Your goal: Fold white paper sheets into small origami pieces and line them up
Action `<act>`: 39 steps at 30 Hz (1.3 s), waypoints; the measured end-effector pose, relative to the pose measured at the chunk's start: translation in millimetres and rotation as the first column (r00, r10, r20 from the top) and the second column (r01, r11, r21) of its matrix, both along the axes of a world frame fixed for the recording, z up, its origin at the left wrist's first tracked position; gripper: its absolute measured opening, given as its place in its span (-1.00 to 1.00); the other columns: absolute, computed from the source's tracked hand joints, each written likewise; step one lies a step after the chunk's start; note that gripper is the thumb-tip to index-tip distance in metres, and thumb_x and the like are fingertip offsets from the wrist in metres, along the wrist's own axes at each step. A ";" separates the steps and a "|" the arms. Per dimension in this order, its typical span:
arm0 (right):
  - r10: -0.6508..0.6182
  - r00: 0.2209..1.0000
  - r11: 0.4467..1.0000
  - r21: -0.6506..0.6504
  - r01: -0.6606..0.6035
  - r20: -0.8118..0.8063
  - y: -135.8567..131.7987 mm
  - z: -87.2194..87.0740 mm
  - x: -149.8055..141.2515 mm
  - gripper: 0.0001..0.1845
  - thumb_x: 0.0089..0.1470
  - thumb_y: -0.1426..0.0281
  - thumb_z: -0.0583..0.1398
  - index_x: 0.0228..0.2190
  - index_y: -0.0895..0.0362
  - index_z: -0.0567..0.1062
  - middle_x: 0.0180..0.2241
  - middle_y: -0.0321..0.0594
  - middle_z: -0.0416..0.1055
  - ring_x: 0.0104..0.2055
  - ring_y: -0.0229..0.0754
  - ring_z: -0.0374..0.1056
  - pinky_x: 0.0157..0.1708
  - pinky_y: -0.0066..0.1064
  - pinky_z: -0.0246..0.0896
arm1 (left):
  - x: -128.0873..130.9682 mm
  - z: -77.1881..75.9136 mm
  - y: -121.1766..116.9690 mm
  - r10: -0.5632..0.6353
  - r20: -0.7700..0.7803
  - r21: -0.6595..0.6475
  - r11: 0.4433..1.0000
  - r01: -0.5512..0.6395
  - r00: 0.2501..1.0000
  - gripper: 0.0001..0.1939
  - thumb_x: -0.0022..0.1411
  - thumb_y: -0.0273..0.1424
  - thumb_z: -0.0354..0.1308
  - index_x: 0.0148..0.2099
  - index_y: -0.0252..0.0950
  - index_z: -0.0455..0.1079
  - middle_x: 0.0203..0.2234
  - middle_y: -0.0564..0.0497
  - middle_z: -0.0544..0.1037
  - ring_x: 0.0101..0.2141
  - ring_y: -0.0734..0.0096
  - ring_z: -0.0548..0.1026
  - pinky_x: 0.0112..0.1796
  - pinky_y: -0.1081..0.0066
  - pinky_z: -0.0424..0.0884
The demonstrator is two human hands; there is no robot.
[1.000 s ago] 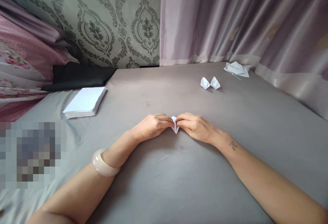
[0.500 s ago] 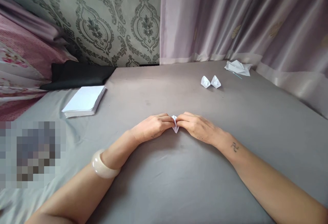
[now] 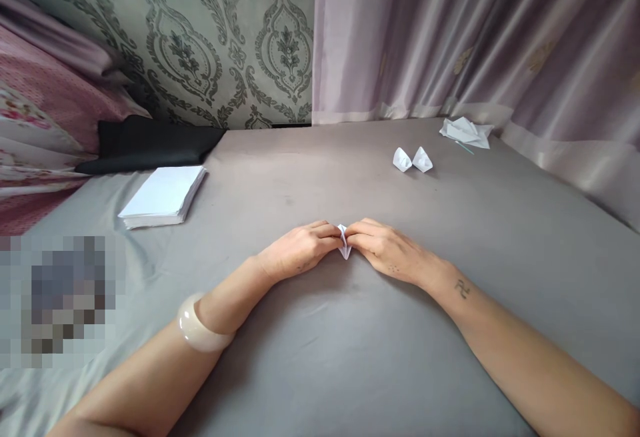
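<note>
Between my hands is a small piece of folded white paper (image 3: 345,250), its pointed lower end toward me. My left hand (image 3: 305,248) pinches its left side, and my right hand (image 3: 387,248) pinches the right side. Fingers cover much of the paper, so its full shape is hidden. Both hands rest low over the grey sheet (image 3: 320,363). Farther back, to the right of my hands, stand two small folded white paper pieces (image 3: 423,159) side by side.
A stack of white paper (image 3: 163,195) lies at the left, in front of a black cloth-like item (image 3: 150,147). More folded paper (image 3: 467,132) and a thin pale blue strip (image 3: 465,147) lie at the back right, near the curtain (image 3: 410,37). A patterned wall (image 3: 235,43) rises behind.
Both hands keep their pinch on the folded paper and have shifted very slightly to the right in view. The other things stay where they were.
</note>
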State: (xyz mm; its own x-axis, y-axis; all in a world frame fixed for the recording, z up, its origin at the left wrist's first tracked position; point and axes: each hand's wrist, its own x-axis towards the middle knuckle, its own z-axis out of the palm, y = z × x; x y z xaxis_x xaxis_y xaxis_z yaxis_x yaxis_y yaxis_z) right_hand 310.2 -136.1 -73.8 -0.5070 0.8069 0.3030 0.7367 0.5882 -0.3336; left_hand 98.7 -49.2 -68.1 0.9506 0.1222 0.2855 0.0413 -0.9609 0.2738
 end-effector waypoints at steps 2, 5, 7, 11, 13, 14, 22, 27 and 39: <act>-0.013 1.000 1.000 0.023 0.013 -0.028 0.2 0.6 -0.2 -0.64 0.17 0.64 -0.01 -0.20 0.08 0.50 -0.15 -0.16 0.45 -0.08 -0.13 0.35 -0.14 -0.25 0.37 | -0.3 -3.4 0.7 0.033 0.055 0.027 0.999 -0.034 0.998 -0.68 0.35 -0.55 -0.14 -0.04 -0.29 0.41 -0.10 -0.12 0.48 -0.14 0.34 0.44 -0.14 0.35 0.45; -0.051 0.989 0.990 0.125 0.069 -0.137 0.8 2.9 -2.4 -0.60 0.13 0.65 -0.01 -0.13 0.09 0.48 -0.10 -0.12 0.43 -0.05 -0.11 0.34 -0.08 -0.22 0.36 | 0.1 -5.9 1.5 0.101 0.218 0.068 0.991 -0.118 0.971 -0.72 0.32 -0.57 -0.10 -0.04 -0.31 0.39 -0.07 -0.17 0.44 -0.14 0.32 0.44 -0.15 0.32 0.46; -0.078 0.965 0.971 0.198 0.130 -0.249 0.5 5.1 -5.4 -0.57 0.08 0.66 0.02 -0.08 0.10 0.46 -0.07 -0.11 0.42 -0.04 -0.10 0.35 -0.05 -0.21 0.35 | 1.1 -5.0 1.3 0.120 0.340 0.079 0.985 -0.155 0.933 -0.73 0.30 -0.58 -0.05 -0.02 -0.32 0.36 -0.07 -0.19 0.43 -0.15 0.32 0.44 -0.16 0.30 0.46; -0.105 0.909 0.949 0.233 0.213 -0.402 -2.8 11.2 -13.8 -0.52 0.04 0.66 0.06 -0.04 0.08 0.43 -0.04 -0.11 0.40 0.00 -0.10 0.34 0.00 -0.21 0.32 | 3.3 1.5 -3.4 0.089 0.491 0.123 0.978 -0.170 0.866 -0.68 0.26 -0.60 0.01 0.05 -0.28 0.30 -0.08 -0.19 0.41 -0.14 0.32 0.44 -0.15 0.27 0.45; -0.102 0.891 0.947 0.230 0.223 -0.443 -5.4 14.5 -18.2 -0.53 0.03 0.65 0.07 -0.04 0.08 0.44 -0.05 -0.12 0.40 0.00 -0.10 0.35 0.00 -0.21 0.32 | 4.2 5.2 -7.7 0.083 0.540 0.143 0.972 -0.188 0.838 -0.65 0.25 -0.62 0.01 0.06 -0.27 0.28 -0.09 -0.18 0.42 -0.12 0.31 0.43 -0.15 0.27 0.46; -0.099 0.881 0.948 0.227 0.225 -0.463 -6.6 16.0 -20.3 -0.53 0.03 0.65 0.08 -0.04 0.07 0.44 -0.05 -0.12 0.40 0.00 -0.10 0.35 -0.01 -0.22 0.32 | 4.6 6.7 -9.9 0.083 0.562 0.149 0.969 -0.198 0.823 -0.65 0.25 -0.63 0.01 0.06 -0.27 0.27 -0.10 -0.18 0.42 -0.12 0.31 0.44 -0.16 0.27 0.46; -0.150 0.771 0.969 0.064 0.240 -0.618 -14.7 22.1 -30.3 -0.65 0.10 0.54 0.09 -0.11 0.03 0.49 -0.06 -0.12 0.39 -0.02 -0.08 0.35 -0.06 -0.23 0.34 | 6.6 8.0 -20.4 0.104 0.653 0.073 0.977 -0.199 0.750 -0.59 0.20 -0.63 0.12 0.08 -0.35 0.19 -0.15 -0.22 0.48 -0.14 0.28 0.47 -0.14 0.29 0.45; -0.193 0.697 0.976 -0.065 0.206 -0.691 -15.7 21.6 -29.8 -0.67 0.15 0.50 0.05 -0.14 -0.01 0.52 -0.04 -0.15 0.38 -0.02 -0.09 0.35 -0.09 -0.25 0.34 | 6.5 7.9 -21.4 0.121 0.662 0.046 0.978 -0.202 0.739 -0.63 0.26 -0.57 0.06 0.10 -0.26 0.16 -0.14 -0.19 0.48 -0.14 0.28 0.48 -0.16 0.28 0.46; -0.155 0.754 0.965 0.067 0.255 -0.638 -18.7 23.4 -30.1 -0.65 0.17 0.50 0.04 -0.07 0.00 0.48 -0.01 -0.12 0.36 0.04 -0.04 0.31 -0.01 -0.15 0.28 | 4.4 10.3 -24.8 0.104 0.686 0.029 0.985 -0.170 0.720 -0.62 0.20 -0.58 0.12 0.05 -0.31 0.17 -0.12 -0.24 0.45 -0.11 0.24 0.45 -0.15 0.25 0.47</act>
State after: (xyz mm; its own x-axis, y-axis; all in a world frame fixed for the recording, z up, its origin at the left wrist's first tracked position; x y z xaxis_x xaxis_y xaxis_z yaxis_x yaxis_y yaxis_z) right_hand 280.1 -154.7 -50.5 0.0066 0.7922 0.6102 0.5042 0.5244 -0.6862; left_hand 103.1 -74.0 -57.7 0.4717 0.1804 0.8631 0.0087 -0.9798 0.2000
